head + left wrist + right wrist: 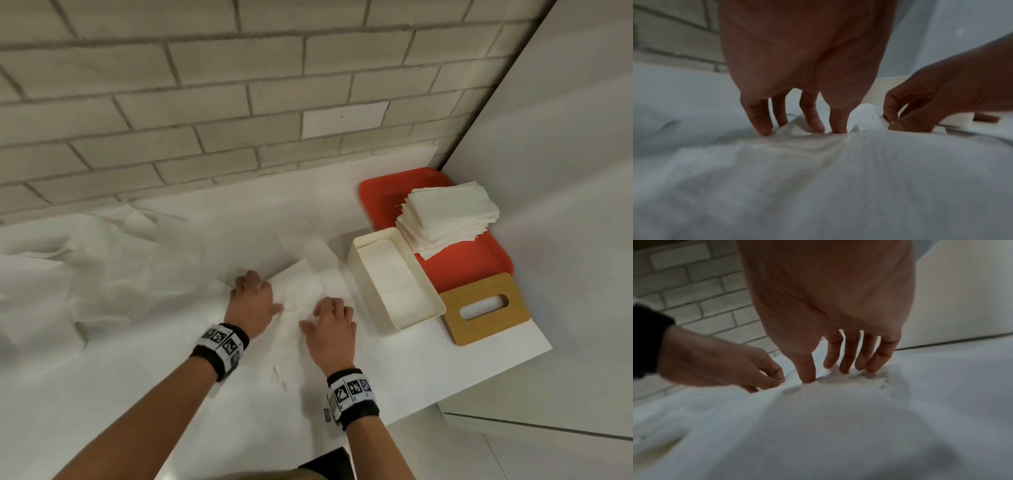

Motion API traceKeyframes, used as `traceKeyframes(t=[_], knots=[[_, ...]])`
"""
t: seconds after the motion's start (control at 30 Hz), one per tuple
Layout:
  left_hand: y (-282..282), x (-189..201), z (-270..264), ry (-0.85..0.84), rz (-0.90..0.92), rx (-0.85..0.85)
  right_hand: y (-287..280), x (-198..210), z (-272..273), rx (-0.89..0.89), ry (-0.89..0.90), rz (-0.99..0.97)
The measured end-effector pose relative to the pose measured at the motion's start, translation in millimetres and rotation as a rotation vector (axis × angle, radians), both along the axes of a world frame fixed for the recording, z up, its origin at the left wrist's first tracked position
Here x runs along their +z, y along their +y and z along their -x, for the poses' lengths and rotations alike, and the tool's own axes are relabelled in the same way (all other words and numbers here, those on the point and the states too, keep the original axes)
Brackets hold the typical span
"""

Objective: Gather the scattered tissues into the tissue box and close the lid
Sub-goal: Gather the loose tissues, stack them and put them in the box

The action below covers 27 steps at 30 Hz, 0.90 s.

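Observation:
One white tissue (298, 297) lies crumpled on the white table, with both hands on it. My left hand (256, 291) grips its left side with curled fingers, the fingertips (764, 128) digging into the folds. My right hand (330, 310) pinches the right side, and a ridge of tissue (823, 374) stands up between thumb and fingers. The cream tissue box (363, 260) stands open just right of my hands. Its wooden lid (455, 318), with an oval slot, lies flat beside the box. More loose tissues (102, 260) are spread to the left.
A red tray (472, 267) in the far right corner carries a tall stack of folded tissues (448, 216). A brick wall runs along the back and a plain wall along the right. The table's edge (496, 377) falls away at the front right.

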<state>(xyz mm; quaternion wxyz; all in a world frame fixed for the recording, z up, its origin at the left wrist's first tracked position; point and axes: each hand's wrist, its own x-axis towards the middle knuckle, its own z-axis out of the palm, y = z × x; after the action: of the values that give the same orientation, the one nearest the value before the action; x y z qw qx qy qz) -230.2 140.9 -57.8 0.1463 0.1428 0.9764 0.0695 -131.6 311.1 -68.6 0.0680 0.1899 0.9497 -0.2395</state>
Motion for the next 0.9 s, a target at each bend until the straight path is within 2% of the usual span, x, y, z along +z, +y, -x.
traceKeyframes(t=[0.07, 0.17, 0.23, 0.3, 0.33, 0.43, 0.5, 0.57, 0.63, 0.73, 0.9], knots=[[-1, 3, 4, -0.06, -0.151, 0.051, 2, 2, 3, -0.073, 0.071, 0.203], [-4, 16, 17, -0.165, -0.229, 0.045, 4, 10, 15, -0.174, 0.147, 0.411], [-10, 22, 23, -0.14, -0.307, 0.012, 6, 12, 30, -0.154, 0.034, 0.411], [-19, 30, 25, -0.069, -0.428, 0.022, 11, 8, 43, -0.076, -0.117, 0.323], [-25, 36, 26, -0.039, -0.494, 0.051, 14, 5, 47, -0.052, -0.127, 0.315], [-43, 56, 21, 0.028, -0.674, 0.211, 26, 2, 48, -0.119, 0.039, 0.44], [-55, 61, 12, -0.023, -0.827, 0.381, 31, 5, 45, -0.194, 0.14, 0.497], [-62, 56, -2, -0.127, -0.951, 0.498, 34, 10, 44, -0.225, 0.212, 0.469], [-66, 44, -20, -0.188, -0.967, 0.488, 32, 20, 44, -0.193, 0.253, 0.399], [-66, 29, -44, -0.264, -0.951, 0.372, 31, 48, 45, -0.128, 0.362, 0.304], [-66, 9, -61, -0.313, -0.788, 0.137, 26, 130, 45, -0.149, 0.535, 0.384]])
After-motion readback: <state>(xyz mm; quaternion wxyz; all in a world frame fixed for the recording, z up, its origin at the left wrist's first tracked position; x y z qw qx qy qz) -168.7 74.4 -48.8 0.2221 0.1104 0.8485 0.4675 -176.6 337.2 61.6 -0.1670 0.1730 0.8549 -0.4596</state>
